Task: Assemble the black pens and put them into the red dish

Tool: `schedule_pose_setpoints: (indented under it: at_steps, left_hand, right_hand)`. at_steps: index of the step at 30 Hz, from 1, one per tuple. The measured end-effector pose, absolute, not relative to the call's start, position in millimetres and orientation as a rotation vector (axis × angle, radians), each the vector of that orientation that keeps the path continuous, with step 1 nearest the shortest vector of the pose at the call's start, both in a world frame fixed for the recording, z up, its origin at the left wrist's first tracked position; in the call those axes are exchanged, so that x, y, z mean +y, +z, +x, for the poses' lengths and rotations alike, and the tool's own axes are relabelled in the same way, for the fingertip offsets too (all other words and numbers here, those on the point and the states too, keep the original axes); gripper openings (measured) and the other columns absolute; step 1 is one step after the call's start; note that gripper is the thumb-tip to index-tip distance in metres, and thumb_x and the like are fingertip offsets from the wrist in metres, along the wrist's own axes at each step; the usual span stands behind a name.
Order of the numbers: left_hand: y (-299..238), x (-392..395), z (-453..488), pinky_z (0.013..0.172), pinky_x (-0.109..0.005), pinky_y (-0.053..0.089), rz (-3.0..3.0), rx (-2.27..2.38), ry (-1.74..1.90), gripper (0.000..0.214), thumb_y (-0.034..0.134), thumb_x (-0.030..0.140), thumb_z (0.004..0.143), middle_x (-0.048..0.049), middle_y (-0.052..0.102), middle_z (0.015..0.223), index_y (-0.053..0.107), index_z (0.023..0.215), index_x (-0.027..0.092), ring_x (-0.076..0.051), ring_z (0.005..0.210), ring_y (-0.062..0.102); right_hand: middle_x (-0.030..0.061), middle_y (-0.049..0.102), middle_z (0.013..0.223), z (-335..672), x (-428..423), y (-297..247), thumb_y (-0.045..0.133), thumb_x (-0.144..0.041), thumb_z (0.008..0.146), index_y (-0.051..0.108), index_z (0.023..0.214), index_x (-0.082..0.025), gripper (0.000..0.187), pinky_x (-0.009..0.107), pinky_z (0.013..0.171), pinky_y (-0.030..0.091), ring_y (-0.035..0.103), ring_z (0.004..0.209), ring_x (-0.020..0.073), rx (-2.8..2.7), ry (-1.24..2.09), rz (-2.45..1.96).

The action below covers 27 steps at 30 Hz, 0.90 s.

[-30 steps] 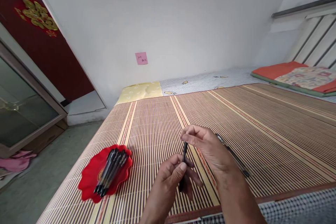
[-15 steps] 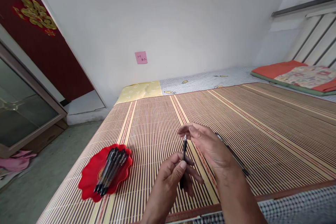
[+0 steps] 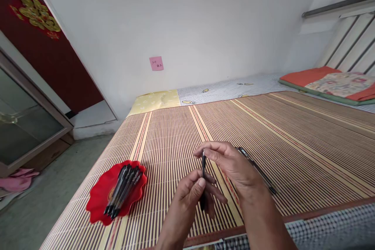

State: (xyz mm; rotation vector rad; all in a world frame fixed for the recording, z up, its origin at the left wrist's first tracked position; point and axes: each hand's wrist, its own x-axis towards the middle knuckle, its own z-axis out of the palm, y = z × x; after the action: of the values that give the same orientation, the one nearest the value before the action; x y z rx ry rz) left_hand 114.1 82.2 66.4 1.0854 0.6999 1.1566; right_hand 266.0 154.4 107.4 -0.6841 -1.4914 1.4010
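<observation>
My left hand (image 3: 191, 191) grips a black pen (image 3: 203, 166) between thumb and fingers, with its silver tip pointing up. The other fingers of that hand are spread below. Over the tip is my right hand (image 3: 228, 160), its thumb and forefinger closed at the metal point. Part of the tip is hidden by those fingers. To the left, several dark pens (image 3: 123, 189) lie together in a red scalloped dish (image 3: 98, 193). Just right of my right wrist, a slim black pen (image 3: 260, 172) rests on the mat; whether a second lies against it I cannot tell.
A striped bamboo mat (image 3: 166, 136) covers the bed. Folded orange and floral bedding (image 3: 319, 80) lies at the far right by the radiator (image 3: 345, 43). A pink note (image 3: 156, 63) is on the wall. Past the bed's left edge is grey floor (image 3: 96, 152).
My right hand's thumb and forefinger have come in onto the pen's silver tip, which stood more exposed before. The left hand keeps its grip. The view has shifted slightly.
</observation>
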Motion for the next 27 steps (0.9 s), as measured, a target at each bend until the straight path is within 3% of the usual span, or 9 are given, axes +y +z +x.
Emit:
schedule_pose_setpoints:
  at_steps: [4,11,17,20,23,27]
  left_hand:
    - [64.8,83.6,112.6,0.050,-0.021,0.041,1.103,0.763,1.170,0.030,0.060,0.043,0.100,-0.0125,0.080,0.089,0.065,0.100,0.014,-0.011,0.049,0.063]
    - [60.1,92.0,103.8,0.060,-0.025,0.052,1.088,1.048,1.271,0.031,0.075,0.043,0.089,-0.0124,0.080,0.091,0.073,0.098,0.014,-0.021,0.073,0.076]
    - [58.0,95.5,103.4,0.057,-0.024,0.051,1.022,1.124,1.313,0.038,0.083,0.045,0.080,-0.0099,0.079,0.083,0.071,0.097,0.013,-0.018,0.062,0.073]
    - [57.7,96.2,99.8,0.057,-0.023,0.049,1.015,1.147,1.349,0.042,0.080,0.043,0.083,-0.0070,0.079,0.084,0.065,0.112,0.016,-0.015,0.057,0.070]
    - [57.6,96.7,94.8,0.056,-0.023,0.048,1.029,1.147,1.348,0.042,0.078,0.043,0.086,-0.0064,0.079,0.085,0.062,0.114,0.016,-0.014,0.057,0.069]
    - [57.9,96.5,93.4,0.057,-0.024,0.048,1.023,1.138,1.362,0.039,0.077,0.043,0.086,-0.0064,0.078,0.084,0.064,0.111,0.016,-0.015,0.058,0.069]
  right_hand:
    - [0.0032,0.075,0.088,259.7,157.8,104.8,0.073,-0.038,0.088,0.078,0.084,-0.023,0.017,0.033,0.085,0.049,0.067,0.087,0.0172,-1.457,1.382,-0.689]
    - [0.0014,0.069,0.078,240.1,161.6,102.7,0.075,-0.043,0.084,0.074,0.081,-0.020,0.023,0.030,0.071,0.048,0.061,0.075,0.0147,-1.413,1.346,-0.729]
    - [0.0054,0.076,0.088,238.1,167.7,94.5,0.071,-0.046,0.088,0.076,0.086,-0.019,0.027,0.033,0.084,0.053,0.069,0.087,0.0176,-1.442,1.332,-0.715]
    - [0.0074,0.078,0.113,253.4,174.5,91.9,0.053,-0.047,0.102,0.076,0.111,-0.020,0.037,0.032,0.094,0.053,0.071,0.105,0.0188,-1.633,1.148,-0.978]
    - [0.0116,0.069,0.137,278.3,187.8,83.8,0.038,-0.030,0.108,0.066,0.136,-0.018,0.041,0.032,0.100,0.049,0.065,0.123,0.0208,-1.750,0.707,-1.583]
    - [0.0277,0.069,0.130,304.8,206.3,65.6,0.035,-0.001,0.097,0.069,0.127,-0.003,0.045,0.044,0.101,0.045,0.065,0.122,0.0336,-1.732,0.534,-2.034]
